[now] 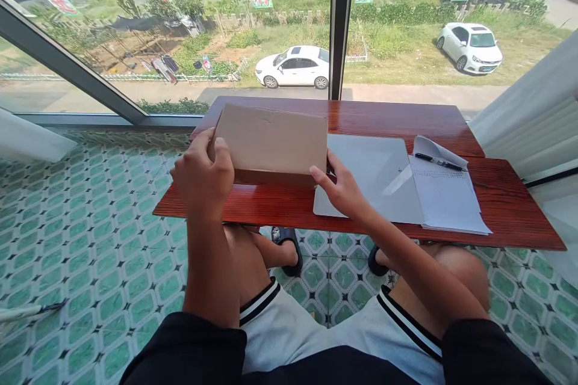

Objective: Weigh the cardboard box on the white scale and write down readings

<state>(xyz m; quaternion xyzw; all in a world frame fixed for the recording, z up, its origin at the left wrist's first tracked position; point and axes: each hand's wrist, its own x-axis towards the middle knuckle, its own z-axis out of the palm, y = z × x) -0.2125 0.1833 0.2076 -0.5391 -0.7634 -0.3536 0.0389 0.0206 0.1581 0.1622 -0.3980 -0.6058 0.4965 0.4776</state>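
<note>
A plain brown cardboard box (273, 141) is between my two hands, over the left part of the dark red wooden table (271, 201). My left hand (203, 165) grips its left end, the thumb on the top face and the fingers mostly hidden behind the edge. At the near right corner, my right hand (338, 183) holds the box with the thumb against its front side and fingers around the right end. The box looks closed; whether its underside touches the table I cannot tell.
Right of the box lies a flat silver-grey laptop-like panel (368, 177). Beside it is an open paper notebook (445, 195) with a black pen (440, 161) across it. A large window with a dark frame (339, 30) stands behind the table; white curtains (533, 102) hang at the right.
</note>
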